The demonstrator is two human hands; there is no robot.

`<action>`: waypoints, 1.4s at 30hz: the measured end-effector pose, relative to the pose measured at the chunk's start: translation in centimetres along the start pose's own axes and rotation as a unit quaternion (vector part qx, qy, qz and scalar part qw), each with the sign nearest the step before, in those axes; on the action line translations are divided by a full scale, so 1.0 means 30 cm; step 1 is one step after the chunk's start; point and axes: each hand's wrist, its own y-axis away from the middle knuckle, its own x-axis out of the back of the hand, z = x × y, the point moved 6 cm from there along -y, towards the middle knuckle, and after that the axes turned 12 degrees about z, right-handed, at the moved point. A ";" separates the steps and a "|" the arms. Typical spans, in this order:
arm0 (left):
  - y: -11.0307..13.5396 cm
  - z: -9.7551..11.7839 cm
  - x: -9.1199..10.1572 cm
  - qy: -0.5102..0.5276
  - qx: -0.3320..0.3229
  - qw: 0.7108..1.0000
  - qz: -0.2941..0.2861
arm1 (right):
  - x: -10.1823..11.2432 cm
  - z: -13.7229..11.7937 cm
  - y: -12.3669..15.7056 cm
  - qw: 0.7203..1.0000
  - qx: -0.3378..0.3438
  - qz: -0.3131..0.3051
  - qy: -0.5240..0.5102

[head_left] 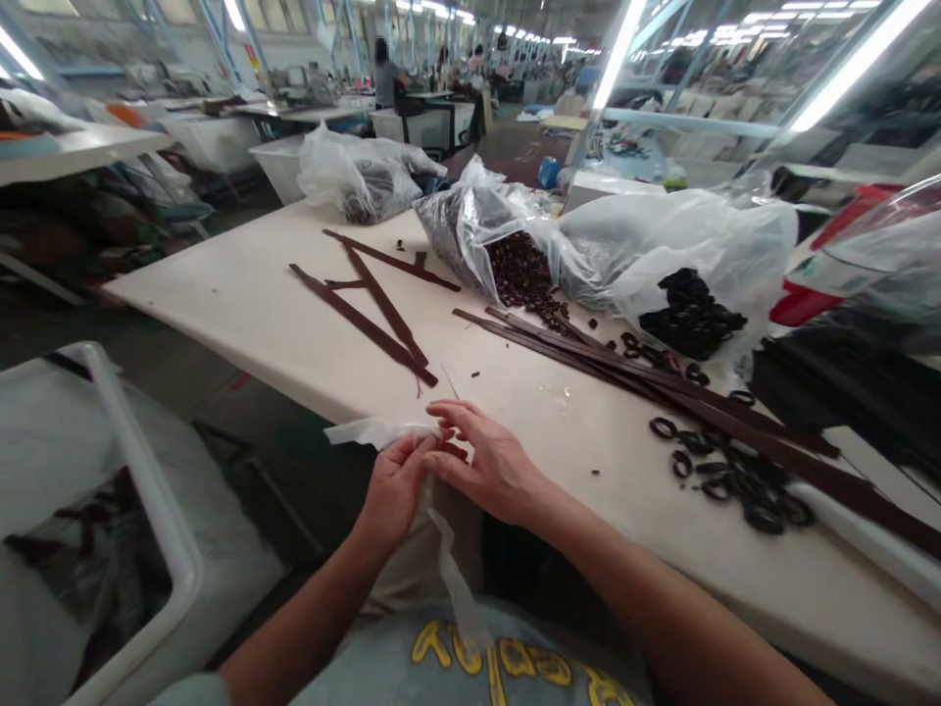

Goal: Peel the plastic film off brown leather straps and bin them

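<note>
My left hand (397, 482) is closed in a pinch on a translucent white plastic strip (378, 431) at the table's front edge. One end of the strip sticks out to the left, and another length hangs down over my lap. My right hand (489, 463) meets the left one from the right, its fingers curled around the same strip and its thumb near the left fingertips. Exactly what lies between the fingertips is hidden. Just beyond my hands, dark brown fabric straps (368, 319) lie on the table (507, 412).
Long brown straps (632, 378) and black rings (717, 480) lie to the right. Behind them stand plastic bags, one spilling small brown pieces (519, 270), another holding black pieces (691, 314). A white bin (176, 549) stands at the left. A person (386, 78) is far back.
</note>
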 end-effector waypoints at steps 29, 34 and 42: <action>0.110 -0.190 0.094 -0.143 0.146 0.965 -0.165 | -0.069 0.153 -0.378 0.985 -0.125 0.017 -0.116; 0.121 -0.251 0.099 -0.174 0.183 0.940 -0.230 | -0.156 0.153 -0.376 0.993 -0.089 -0.034 -0.075; 0.074 -0.348 0.242 -0.012 0.269 0.962 -0.049 | -0.126 0.262 -0.519 0.994 -0.076 -0.030 0.072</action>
